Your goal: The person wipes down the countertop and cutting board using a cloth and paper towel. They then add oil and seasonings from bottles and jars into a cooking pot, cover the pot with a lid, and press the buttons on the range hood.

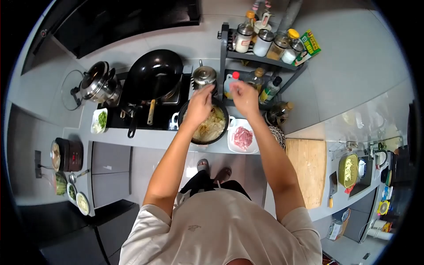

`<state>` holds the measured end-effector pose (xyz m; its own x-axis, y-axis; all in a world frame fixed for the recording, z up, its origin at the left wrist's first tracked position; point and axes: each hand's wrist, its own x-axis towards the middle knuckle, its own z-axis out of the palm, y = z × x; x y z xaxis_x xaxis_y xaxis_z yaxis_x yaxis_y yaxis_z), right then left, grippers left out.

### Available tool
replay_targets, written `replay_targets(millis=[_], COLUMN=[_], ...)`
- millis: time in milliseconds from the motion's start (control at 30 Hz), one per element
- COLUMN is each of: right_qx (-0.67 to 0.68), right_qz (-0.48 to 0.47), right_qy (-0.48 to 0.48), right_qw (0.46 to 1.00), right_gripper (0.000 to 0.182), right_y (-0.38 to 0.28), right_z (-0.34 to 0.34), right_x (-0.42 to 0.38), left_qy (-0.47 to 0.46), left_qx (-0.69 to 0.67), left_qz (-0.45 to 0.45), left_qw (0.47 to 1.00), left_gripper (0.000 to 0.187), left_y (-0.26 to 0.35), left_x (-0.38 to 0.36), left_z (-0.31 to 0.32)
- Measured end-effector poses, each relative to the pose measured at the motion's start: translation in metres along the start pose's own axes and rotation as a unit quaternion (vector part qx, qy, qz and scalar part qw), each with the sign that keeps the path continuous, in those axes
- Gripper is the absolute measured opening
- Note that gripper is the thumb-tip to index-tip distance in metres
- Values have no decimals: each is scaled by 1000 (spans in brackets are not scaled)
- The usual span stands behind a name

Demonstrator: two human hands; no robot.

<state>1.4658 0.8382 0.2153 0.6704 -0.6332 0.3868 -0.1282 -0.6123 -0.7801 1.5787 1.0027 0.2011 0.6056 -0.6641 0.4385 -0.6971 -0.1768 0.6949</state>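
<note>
Over the left side of a dark pot [209,142] with pale cooked food [213,124] in it is my left hand [200,104], its fingers pointing up and forward. My right hand [245,98] is raised in front of the lower shelf, beside a bottle with a red cap [235,75]; its fingers are curled together, and what they hold, if anything, is too small to name. Sliced raw meat [242,137] lies in a white dish [251,149] to the right of the pot. Behind the pot stands a small lidded metal pot [204,76].
A black wok [154,70] and a steel pot [96,84] stand at the left. Seasoning jars [263,42] fill the rack, with bottles [270,90] below. A cutting board [305,172], cleaver [332,184] and green basket [348,170] are at the right.
</note>
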Motion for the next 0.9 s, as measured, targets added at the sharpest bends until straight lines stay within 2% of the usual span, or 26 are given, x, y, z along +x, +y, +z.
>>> replay_targets(millis=[100,167,267,367,400,433,500,533,600,700,833,900], right_qx=[-20,-98,-178,-194,-197,-192,-180,-98,-50,8,47,69], right_qz=[80,124,123,228,234,231,224,251,259,308,354,342], right_qy=[-56,-79,-66,-87,-86,-66,-23,-4,13,23,29,15], right_qw=[995,984,974,950,948,951,958,963,965,951,934,937], right_gripper=[17,21,28,32,34,34,35,35,35,33,31,32], right_y=[34,52,72,74,83,89,104,132,155,143,103,93], right_z=[32,43,51,58,64,68,76,88,96,94,89,90], right_x=[-49,-71,-97,-111,-117,-124,-134,-140,-146,-149,-157,-167], left_qy=[26,60,120,137,161,124,117,111,101,115,138,144], left_qx=[28,81,202,115,-36,-221,-290,-296,-309,-348,-351,-348], left_qz=[-103,-134,-185,-260,-318,-400,-455,-461,-473,-479,-492,-492], left_qw=[994,986,954,949,934,881,834,829,819,798,785,785], left_gripper=[33,34,34,31,30,31,22,20,17,14,13,14], left_y=[-48,-88,-112,-157,-182,-168,-155,-158,-167,-187,-165,-159], left_x=[-64,-102,-141,-153,-158,-151,-139,-137,-137,-150,-175,-194], left_z=[-15,-22,-30,-24,-11,-20,-30,-30,-27,-22,-40,-48])
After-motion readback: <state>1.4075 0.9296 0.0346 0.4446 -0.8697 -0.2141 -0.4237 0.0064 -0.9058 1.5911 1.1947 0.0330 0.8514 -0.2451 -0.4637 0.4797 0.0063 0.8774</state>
